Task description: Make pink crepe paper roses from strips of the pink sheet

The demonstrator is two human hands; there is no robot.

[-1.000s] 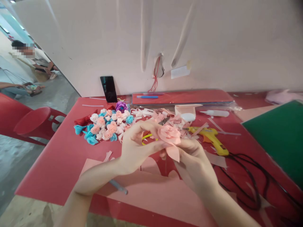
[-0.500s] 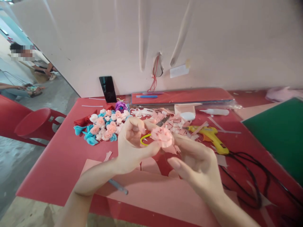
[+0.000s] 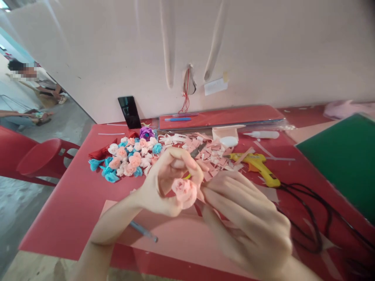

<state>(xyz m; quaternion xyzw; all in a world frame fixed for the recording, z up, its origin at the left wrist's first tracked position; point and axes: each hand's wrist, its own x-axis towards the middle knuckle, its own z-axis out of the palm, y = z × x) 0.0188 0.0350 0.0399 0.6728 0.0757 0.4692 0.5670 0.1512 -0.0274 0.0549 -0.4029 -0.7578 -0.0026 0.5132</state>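
A pink paper rose (image 3: 184, 193) is held between the thumb and curled fingers of my left hand (image 3: 164, 187), its bloom turned towards me. My right hand (image 3: 249, 218) has its fingers closed on the pink paper at the rose's base, on the right side; the fingertips are partly hidden. Below both hands lies a large pink paper sheet (image 3: 175, 238) with a grey pen (image 3: 143, 231) on it. Behind the left hand, a pair of scissors (image 3: 198, 150) with yellow handles is partly covered.
Finished paper flowers (image 3: 125, 160) are heaped at left, near a phone (image 3: 129, 112) leaning on the wall. Paper scraps (image 3: 216, 154) spread across the middle. At right lie a yellow glue gun (image 3: 263, 168), its black cord (image 3: 310, 210) and a green board (image 3: 336, 156). People sit far left.
The rose has come lower and left and tipped so its bloom faces me. My right hand, apart from it half a second ago, has turned over and closed on its base.
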